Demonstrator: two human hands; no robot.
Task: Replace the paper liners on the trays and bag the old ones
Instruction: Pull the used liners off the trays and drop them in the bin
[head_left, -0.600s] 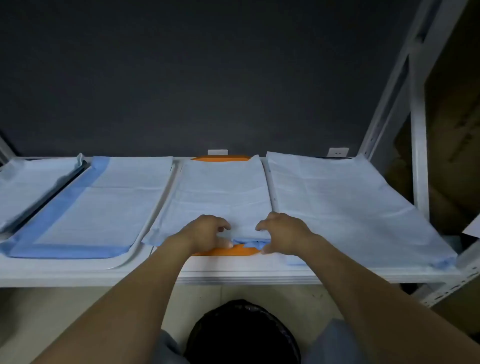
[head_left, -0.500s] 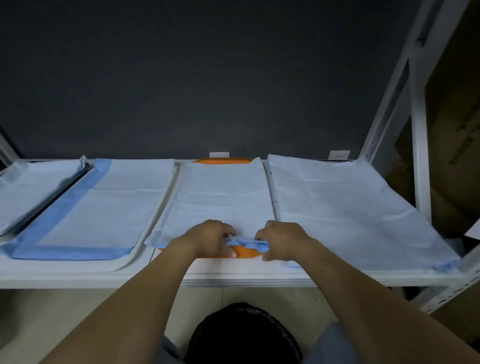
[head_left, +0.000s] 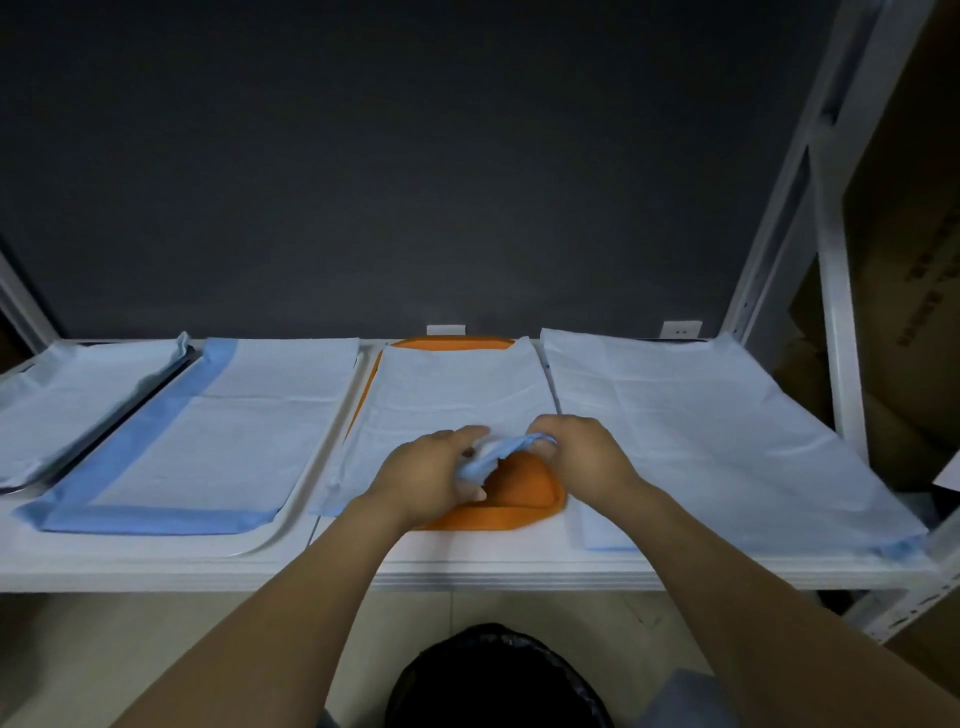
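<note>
Fingers (head_left: 470, 432) of left hand (head_left: 426, 470) and right hand (head_left: 589, 457) curled, pinching the bunched near edge of the paper liner (head_left: 457, 395), liner on orange tray (head_left: 519, 501), long axis running away from the person, fingertips hidden in folds, black bag (head_left: 493, 675) cut off below

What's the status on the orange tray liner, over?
Both the left hand and right hand grip the liner at its near edge. Edge bunched, lifted off the orange tray. Below the shelf, the black bag; nothing blocking.

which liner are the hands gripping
The liner on the orange tray: left hand and right hand bunch its near edge; the others lie untouched.
</note>
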